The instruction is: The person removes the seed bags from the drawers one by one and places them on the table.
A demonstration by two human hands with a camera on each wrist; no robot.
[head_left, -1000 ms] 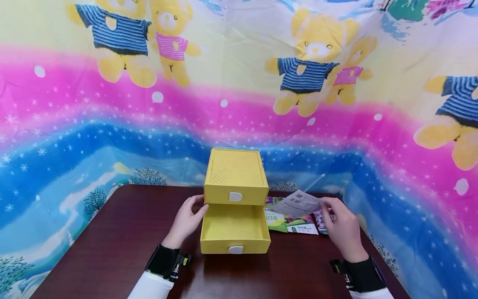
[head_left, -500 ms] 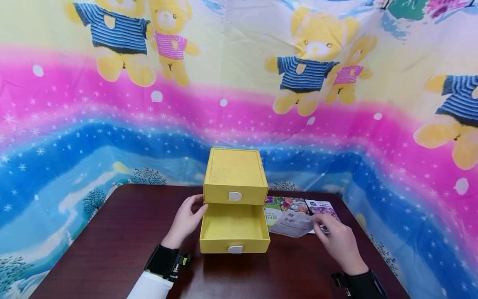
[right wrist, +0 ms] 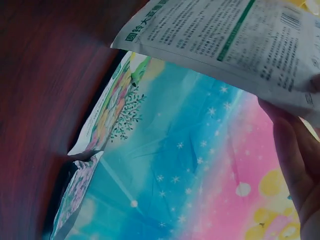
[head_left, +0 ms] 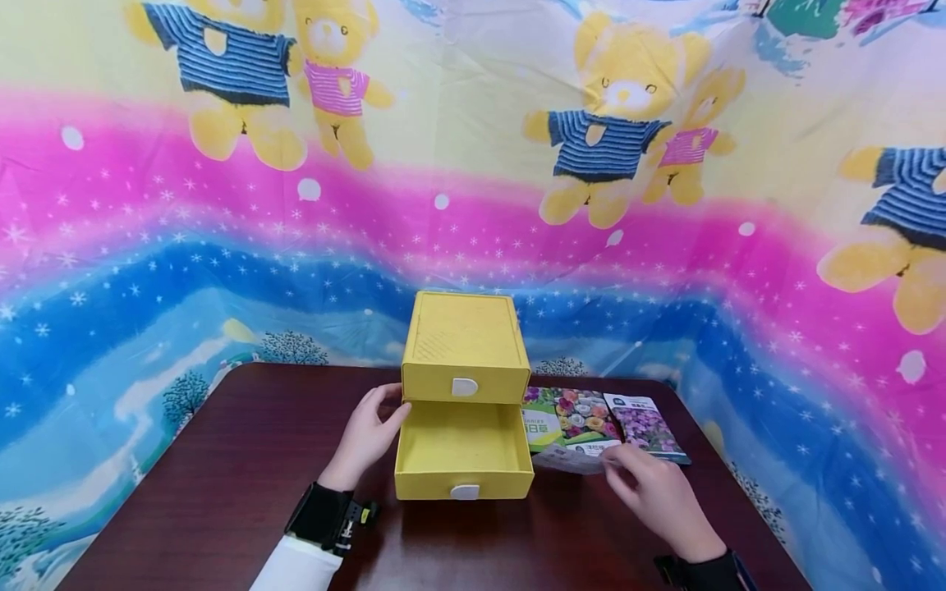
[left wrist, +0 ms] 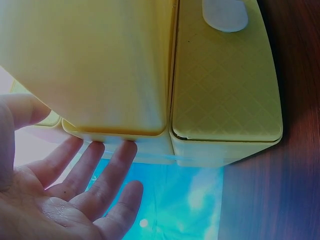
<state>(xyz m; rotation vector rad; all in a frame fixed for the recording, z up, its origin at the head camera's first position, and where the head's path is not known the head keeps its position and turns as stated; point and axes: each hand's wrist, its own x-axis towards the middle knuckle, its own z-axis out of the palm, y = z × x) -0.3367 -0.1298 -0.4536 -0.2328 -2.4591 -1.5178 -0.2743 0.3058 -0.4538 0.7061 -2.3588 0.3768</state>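
Observation:
A small yellow drawer cabinet (head_left: 467,332) stands at mid table, its lower drawer (head_left: 466,443) pulled out and bare inside. My left hand (head_left: 362,439) rests against the cabinet's left side; in the left wrist view its fingers (left wrist: 107,177) are spread and touch the side wall. To the right of the drawer, my right hand (head_left: 661,497) pinches the edge of a flower seed packet (head_left: 569,460), low over the table. Its grey-white back (right wrist: 215,50), printed with text and a barcode, fills the upper right wrist view.
Several flower seed packets lie right of the cabinet, among them a rose-pictured one (head_left: 584,414) and a purple-flowered one (head_left: 650,427). The dark wooden table (head_left: 296,419) meets a patterned cloth (head_left: 332,263) at the back and sides.
My right hand has brought the pinched packet down and toward me, tilting it flatter, which uncovers the packets behind. My left hand keeps its place on the cabinet.

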